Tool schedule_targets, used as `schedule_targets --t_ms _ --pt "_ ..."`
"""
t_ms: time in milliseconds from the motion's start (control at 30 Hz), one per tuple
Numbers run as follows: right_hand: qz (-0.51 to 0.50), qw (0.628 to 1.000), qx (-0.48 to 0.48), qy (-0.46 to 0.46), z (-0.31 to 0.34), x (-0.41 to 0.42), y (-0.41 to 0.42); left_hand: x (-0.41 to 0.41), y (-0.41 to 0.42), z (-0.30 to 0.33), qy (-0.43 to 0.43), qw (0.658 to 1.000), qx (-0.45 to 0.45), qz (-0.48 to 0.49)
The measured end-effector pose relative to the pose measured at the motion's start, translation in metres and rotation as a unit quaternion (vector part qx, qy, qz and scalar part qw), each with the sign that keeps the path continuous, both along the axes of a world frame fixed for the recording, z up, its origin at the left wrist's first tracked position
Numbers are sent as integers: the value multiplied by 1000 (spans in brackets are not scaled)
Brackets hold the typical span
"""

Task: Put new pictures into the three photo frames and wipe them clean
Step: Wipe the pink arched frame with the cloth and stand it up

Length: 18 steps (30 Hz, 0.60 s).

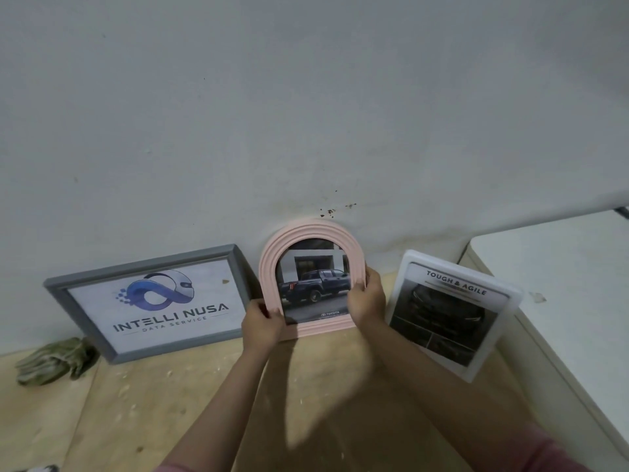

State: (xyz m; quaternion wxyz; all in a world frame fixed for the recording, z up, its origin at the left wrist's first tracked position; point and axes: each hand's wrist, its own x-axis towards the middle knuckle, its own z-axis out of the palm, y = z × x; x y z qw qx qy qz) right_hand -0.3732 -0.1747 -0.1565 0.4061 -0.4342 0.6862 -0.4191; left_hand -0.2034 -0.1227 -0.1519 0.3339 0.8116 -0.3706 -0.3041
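Observation:
Three photo frames lean against the wall on a wooden surface. A pink arched frame (309,233) with a picture of a dark pickup truck stands in the middle. My left hand (262,323) grips its lower left edge and my right hand (369,296) grips its right edge. To the left a grey rectangular frame (81,281) shows a blue logo print. On the right a white frame (510,303) holds a dark car picture headed "Tough & Agile".
A crumpled olive cloth (56,361) lies at the far left by the grey frame. A white cabinet or box (561,277) stands at the right, close to the white frame. Small crumbs are scattered on the wooden top (204,403).

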Motion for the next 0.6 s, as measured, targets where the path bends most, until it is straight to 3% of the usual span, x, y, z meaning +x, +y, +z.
schedule_targets --t_ms 367,600 --pt "33 999 27 14 22 -7 42 -23 31 22 52 996 -28 61" --pt "-69 996 -52 -30 32 -40 94 -79 36 37 78 994 -57 -55"
